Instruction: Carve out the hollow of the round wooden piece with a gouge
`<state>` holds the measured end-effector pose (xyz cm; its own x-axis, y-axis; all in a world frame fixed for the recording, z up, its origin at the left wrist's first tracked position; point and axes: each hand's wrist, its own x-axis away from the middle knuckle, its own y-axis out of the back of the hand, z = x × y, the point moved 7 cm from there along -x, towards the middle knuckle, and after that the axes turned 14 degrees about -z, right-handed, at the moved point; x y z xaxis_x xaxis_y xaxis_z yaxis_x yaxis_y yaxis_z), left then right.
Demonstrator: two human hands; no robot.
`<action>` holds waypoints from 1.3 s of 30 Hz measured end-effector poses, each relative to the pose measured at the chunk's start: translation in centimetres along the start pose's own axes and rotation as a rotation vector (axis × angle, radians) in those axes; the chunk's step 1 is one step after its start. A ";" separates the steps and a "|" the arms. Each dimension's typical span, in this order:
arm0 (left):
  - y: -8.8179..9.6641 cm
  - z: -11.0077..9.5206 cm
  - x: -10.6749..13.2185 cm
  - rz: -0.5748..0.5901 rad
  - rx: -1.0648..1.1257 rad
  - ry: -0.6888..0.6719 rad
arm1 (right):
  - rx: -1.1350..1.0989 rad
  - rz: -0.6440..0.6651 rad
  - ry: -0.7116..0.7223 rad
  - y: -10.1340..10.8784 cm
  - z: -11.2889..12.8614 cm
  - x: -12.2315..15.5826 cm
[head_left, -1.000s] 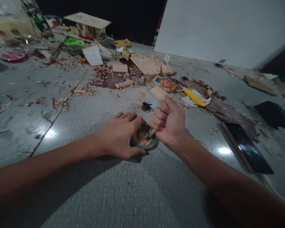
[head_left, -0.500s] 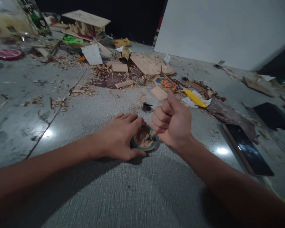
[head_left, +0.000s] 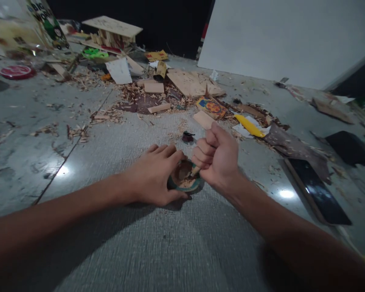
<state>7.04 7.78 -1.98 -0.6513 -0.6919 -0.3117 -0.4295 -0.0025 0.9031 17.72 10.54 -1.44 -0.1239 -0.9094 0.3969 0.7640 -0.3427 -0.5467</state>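
A small round bowl [head_left: 196,186] with a teal rim and a brown hollow rests on the grey floor, pale crumbs or shavings inside it. From the left, my left hand [head_left: 153,176] grips its side, thumb at the near edge and fingers at the far edge. My right hand [head_left: 218,154] is a fist over the bowl's right rim. Out of the fist's lower side comes a short, light-coloured stick-like tool [head_left: 195,171], its tip down in the bowl; the rest is hidden in the fingers. Just beyond the hands lies a small dark object [head_left: 187,136] I cannot identify.
Wood shavings and scraps spread across the back, with a flat wooden board [head_left: 193,83] and a small wooden house model [head_left: 112,30]. A yellow-handled cutter [head_left: 249,125] lies beyond my right hand. To the right are a phone [head_left: 319,190] and a dark pouch-like object [head_left: 349,146].
My right fist has moved slightly left and down, pushing the tool further into the bowl. My left hand keeps its hold on the bowl.
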 end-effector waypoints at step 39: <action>0.0 0.0 -0.1 0.008 0.028 -0.001 | 0.129 0.234 0.131 -1.6 0.9 2.0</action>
<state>7.13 7.86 -1.89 -0.6556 -0.6910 -0.3045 -0.4415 0.0235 0.8970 16.85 9.48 0.88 -0.0092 -0.9857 0.1681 0.8543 -0.0952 -0.5110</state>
